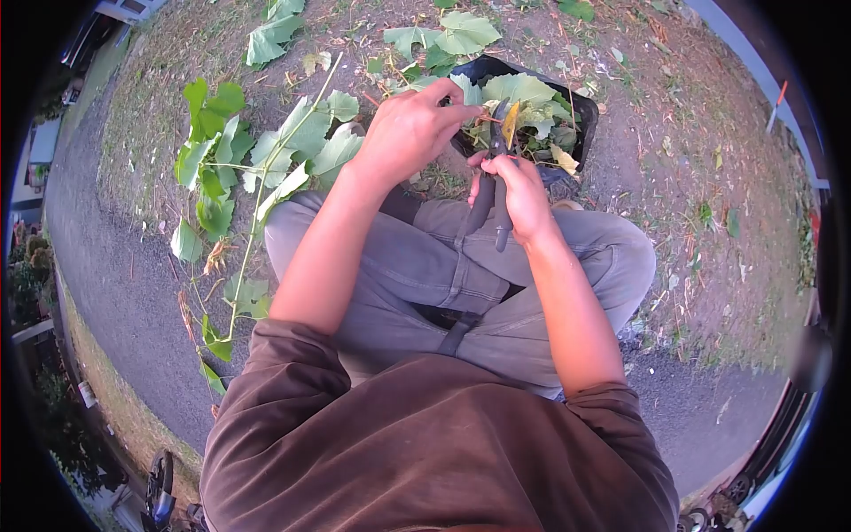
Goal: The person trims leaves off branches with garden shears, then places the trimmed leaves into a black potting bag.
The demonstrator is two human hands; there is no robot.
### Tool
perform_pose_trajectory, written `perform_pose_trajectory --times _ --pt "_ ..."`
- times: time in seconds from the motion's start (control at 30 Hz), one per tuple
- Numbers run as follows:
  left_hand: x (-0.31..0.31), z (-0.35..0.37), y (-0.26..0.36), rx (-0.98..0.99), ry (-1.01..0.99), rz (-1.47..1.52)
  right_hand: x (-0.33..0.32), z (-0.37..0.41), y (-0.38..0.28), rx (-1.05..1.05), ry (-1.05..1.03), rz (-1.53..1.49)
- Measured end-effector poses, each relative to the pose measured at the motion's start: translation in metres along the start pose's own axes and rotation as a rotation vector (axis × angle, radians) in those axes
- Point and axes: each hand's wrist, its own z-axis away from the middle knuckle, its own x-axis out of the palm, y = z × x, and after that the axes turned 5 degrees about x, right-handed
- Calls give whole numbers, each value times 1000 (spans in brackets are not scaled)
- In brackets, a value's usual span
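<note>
Pruning shears [502,193] with dark handles are in my right hand [519,191], their blades pointing up over the near side of a black container [587,120]. My left hand [421,124] is closed in a pinch just left of the blades, holding a thin reddish stem [487,117]. A yellow leaf [511,122] shows beside the blades. Green leaves [523,90] lie inside the container under both hands. What else my left fingers may hold is too small to tell.
A long leafy vine [257,208] lies on the ground at the left. More cut leaves [467,34] are beyond the container. My crossed legs [390,257] are below my hands. A paved strip [97,213] runs along the left, and an orange-tipped stake [778,105] stands at the right.
</note>
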Motion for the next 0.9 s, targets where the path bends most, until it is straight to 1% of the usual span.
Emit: perform_pose_trajectory --times 0.03,0.1,0.13,0.2,0.33,0.4,0.5,0.6,0.67,0.73,0.8,0.83,0.87,0.9 --pt "1 1 -2 -1 1 -1 0 0 0 0 -2 1" --pt "2 1 -6 -21 21 128 -1 -2 2 -14 18 -15" --pt "2 2 -5 -24 20 128 -1 -2 2 -12 17 -15" --pt "4 -1 -3 -56 115 181 -3 -3 0 -49 84 31" --pt "3 -2 -8 -10 148 102 -4 -4 -2 -46 112 19" --pt "-4 -2 -9 16 38 -19 -5 -4 0 -35 113 3" --pt "-4 -1 -16 68 65 -22 -6 -2 -3 -21 104 -10" --pt "-5 1 -17 13 54 -23 -8 -3 -1 -23 100 -3" --pt "0 3 -29 39 86 22 -12 -3 0 -26 112 1" --pt "-6 0 -27 66 121 60 -16 -4 -5 34 6 -33" --pt "-11 -1 -20 -235 116 357 -5 -5 -1 -12 2 -58" --pt "-8 -2 -21 -233 113 358 -1 -4 2 -52 -2 -82" --pt "-3 -1 -23 -324 166 544 0 -3 2 -51 -1 -84" --pt "0 -1 -25 -416 218 728 3 -2 1 -32 -62 -95"
